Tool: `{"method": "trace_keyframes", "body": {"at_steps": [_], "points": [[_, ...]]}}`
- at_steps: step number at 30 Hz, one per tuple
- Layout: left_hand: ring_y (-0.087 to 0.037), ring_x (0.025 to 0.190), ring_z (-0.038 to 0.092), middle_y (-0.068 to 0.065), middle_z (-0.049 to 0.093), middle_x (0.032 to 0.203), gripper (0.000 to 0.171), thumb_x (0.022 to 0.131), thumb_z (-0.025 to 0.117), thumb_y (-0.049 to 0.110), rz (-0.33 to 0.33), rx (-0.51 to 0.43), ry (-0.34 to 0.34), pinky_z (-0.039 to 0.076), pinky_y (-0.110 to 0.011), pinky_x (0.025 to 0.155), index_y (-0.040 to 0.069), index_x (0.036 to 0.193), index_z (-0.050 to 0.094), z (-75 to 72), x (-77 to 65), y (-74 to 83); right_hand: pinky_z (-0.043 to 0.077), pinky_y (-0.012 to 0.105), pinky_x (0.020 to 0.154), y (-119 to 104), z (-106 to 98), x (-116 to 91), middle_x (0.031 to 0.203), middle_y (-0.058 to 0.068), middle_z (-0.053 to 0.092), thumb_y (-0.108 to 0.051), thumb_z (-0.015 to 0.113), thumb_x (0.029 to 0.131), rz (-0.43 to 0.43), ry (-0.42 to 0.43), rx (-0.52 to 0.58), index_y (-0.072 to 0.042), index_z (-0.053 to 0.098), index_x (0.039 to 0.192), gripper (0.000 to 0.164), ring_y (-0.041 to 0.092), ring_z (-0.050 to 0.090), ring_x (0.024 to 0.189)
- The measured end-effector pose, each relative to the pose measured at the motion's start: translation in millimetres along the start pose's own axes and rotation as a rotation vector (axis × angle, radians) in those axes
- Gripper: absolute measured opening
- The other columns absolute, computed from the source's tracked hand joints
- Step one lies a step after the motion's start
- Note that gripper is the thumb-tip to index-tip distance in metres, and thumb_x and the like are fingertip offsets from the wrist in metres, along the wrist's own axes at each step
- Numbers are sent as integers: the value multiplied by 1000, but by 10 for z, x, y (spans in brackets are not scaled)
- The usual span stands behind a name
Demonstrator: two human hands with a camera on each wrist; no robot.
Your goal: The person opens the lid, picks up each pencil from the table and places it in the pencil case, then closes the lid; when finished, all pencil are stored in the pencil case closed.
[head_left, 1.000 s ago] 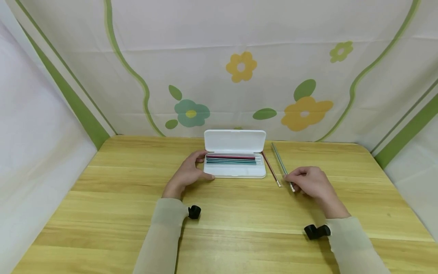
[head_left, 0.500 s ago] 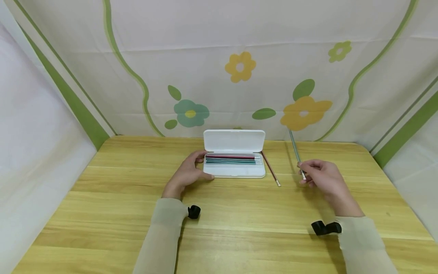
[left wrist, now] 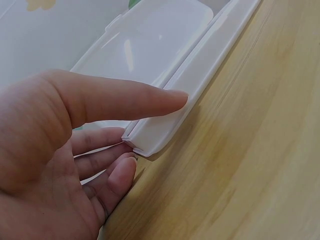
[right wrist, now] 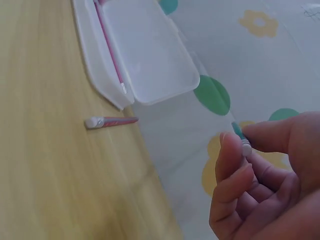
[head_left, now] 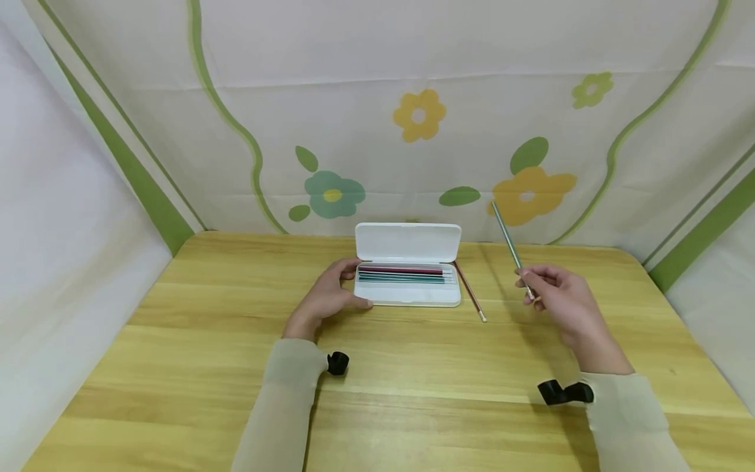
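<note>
A white pencil case [head_left: 407,296] lies with its lid [head_left: 408,242] raised, holding several red, dark and green pencils [head_left: 401,278] in a row. My left hand [head_left: 326,295] holds the case by its left end, thumb [left wrist: 170,102] along the front wall and fingertips [left wrist: 122,135] at the end corner. Right of the case, my right hand [head_left: 557,292] pinches a green pencil [head_left: 508,241] near its white eraser end [right wrist: 246,147]. That pencil is raised above the table, its far end pointing up and away to the left. A red pencil [head_left: 470,291] lies on the table between case and right hand.
The wooden table [head_left: 413,393] ends at the back against a pale flowered cloth [head_left: 366,131], close behind the raised lid. More of this cloth hangs at both sides. Black wrist mounts [head_left: 565,392] sit at both sleeves.
My right hand has lifted the green pencil off the table and moved it rightward and up. The pencil's far end has then swung left. The left hand stays on the case.
</note>
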State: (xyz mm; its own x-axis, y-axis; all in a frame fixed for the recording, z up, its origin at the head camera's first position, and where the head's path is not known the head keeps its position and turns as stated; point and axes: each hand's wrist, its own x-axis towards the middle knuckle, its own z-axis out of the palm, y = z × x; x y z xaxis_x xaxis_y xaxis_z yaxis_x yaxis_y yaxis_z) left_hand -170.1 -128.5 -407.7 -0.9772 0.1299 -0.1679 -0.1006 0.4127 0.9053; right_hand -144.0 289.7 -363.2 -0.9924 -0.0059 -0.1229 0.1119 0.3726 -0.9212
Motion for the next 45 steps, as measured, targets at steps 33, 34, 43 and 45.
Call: {"method": "trace_keyframes", "body": {"at_steps": [33, 34, 43, 45], "points": [[-32, 142, 47, -8, 55, 155, 92, 77, 93, 8, -14, -20, 6, 38, -55, 124, 16, 158, 50, 23, -30, 27, 57, 34, 81, -517, 458, 482, 114, 11, 75, -29, 67, 108, -128, -306, -259, -3, 72, 128, 33, 29, 69, 98], [-32, 142, 47, -8, 55, 155, 92, 77, 93, 8, -14, -18, 6, 38, -55, 123, 16, 158, 50, 24, -31, 29, 57, 35, 82, -509, 480, 493, 115, 14, 74, -27, 66, 108, -133, -309, -272, -2, 72, 128, 32, 31, 69, 99], [-32, 141, 48, -8, 56, 154, 91, 77, 93, 7, -13, -6, 11, 39, -54, 123, 15, 158, 51, 30, -26, 35, 55, 27, 78, -382, 680, 553, 109, 15, 76, -16, 70, 105, -213, -273, -359, -1, 79, 116, 20, 25, 66, 94], [-32, 140, 48, -9, 56, 154, 92, 77, 93, 7, -14, -4, 13, 39, -54, 123, 15, 158, 51, 30, -25, 31, 54, 25, 76, -356, 725, 560, 108, 15, 77, -13, 71, 104, -248, -259, -386, -1, 79, 113, 18, 21, 64, 91]]}}
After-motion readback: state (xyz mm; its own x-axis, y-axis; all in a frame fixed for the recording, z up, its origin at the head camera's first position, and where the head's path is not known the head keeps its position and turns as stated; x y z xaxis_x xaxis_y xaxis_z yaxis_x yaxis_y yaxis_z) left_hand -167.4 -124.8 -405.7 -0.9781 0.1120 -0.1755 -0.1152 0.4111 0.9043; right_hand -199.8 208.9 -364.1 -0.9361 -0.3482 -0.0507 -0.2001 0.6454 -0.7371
